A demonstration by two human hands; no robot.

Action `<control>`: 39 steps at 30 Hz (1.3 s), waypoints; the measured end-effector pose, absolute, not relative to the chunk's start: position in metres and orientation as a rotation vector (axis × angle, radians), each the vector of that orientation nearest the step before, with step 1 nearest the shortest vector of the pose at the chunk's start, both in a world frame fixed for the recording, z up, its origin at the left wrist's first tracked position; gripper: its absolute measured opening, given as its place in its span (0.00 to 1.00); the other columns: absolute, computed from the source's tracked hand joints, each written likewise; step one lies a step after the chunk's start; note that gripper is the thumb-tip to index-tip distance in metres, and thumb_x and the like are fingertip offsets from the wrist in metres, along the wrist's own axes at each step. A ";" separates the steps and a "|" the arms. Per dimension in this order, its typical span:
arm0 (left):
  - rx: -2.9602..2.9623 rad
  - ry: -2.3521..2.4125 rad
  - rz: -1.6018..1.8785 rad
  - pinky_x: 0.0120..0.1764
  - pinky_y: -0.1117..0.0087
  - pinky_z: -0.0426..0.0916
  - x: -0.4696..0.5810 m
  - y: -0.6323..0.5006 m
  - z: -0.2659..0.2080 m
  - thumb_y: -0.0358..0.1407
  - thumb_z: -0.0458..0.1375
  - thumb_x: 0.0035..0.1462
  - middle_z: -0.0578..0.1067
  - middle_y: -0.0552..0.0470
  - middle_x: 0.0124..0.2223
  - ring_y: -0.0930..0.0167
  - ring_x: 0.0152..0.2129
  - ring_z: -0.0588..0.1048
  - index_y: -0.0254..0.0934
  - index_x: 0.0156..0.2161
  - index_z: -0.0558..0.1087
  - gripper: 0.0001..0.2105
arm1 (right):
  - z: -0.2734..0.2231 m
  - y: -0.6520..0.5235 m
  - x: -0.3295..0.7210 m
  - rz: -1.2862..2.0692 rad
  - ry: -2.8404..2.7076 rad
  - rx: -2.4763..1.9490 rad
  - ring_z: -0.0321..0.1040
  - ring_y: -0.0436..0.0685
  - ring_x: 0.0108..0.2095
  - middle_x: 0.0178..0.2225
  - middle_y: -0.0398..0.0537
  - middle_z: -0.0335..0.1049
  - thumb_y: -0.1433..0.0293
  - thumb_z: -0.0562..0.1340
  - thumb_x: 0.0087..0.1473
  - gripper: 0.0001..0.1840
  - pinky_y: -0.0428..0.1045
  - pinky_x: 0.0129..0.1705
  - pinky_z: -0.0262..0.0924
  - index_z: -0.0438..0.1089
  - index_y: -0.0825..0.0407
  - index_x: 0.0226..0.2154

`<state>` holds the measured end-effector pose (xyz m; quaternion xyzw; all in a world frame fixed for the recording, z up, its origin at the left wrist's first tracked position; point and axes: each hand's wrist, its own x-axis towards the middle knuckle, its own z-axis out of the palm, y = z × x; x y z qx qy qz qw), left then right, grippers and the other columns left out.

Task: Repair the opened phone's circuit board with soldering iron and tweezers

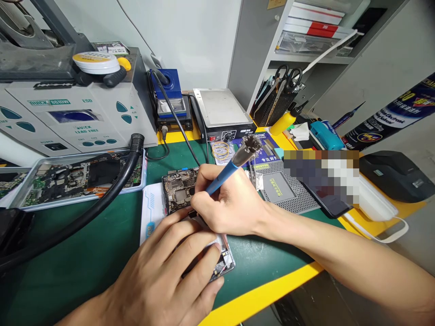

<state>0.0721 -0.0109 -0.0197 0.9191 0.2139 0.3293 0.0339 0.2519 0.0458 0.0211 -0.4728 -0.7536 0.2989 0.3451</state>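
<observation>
An opened smartphone (175,190) with its circuit board exposed lies on the bench, much of it covered by my hands. My left hand (163,267) reaches across it palm down, fingers curled over the body and one digit against the near right edge, gripping it. In my right hand (234,203) is a blue-handled brush (222,179), pinched like a pen. Its metal ferrule and dark bristles point up and away; the lower end is hidden behind my fingers near the board. Under the phone shows a white printed pad (149,219).
A hot-air station (84,117) stands left, its black hose (102,213) curving over a tray of boards (25,203). Behind are a soldering station (173,108) and heating plate (220,108). Right lie a perforated mat (302,194), another phone (326,194) and a yellow bottle (280,123).
</observation>
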 end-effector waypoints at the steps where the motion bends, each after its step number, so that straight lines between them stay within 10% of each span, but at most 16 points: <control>1: 2.827 0.656 1.014 0.55 0.48 0.66 0.072 -0.011 -0.019 0.29 0.62 0.60 0.80 0.43 0.43 0.56 0.44 0.74 0.30 0.45 0.78 0.09 | 0.021 0.046 0.252 0.778 -1.958 -1.229 0.55 0.48 0.20 0.18 0.37 0.61 0.72 0.57 0.48 0.06 0.47 0.22 0.47 0.62 0.51 0.21; 39: 2.804 0.655 1.012 0.56 0.48 0.66 0.072 -0.010 -0.019 0.29 0.62 0.60 0.80 0.44 0.43 0.57 0.44 0.74 0.30 0.46 0.77 0.10 | 0.021 0.046 0.251 0.778 -1.945 -1.237 0.56 0.48 0.22 0.20 0.39 0.63 0.72 0.57 0.48 0.06 0.46 0.24 0.49 0.63 0.51 0.22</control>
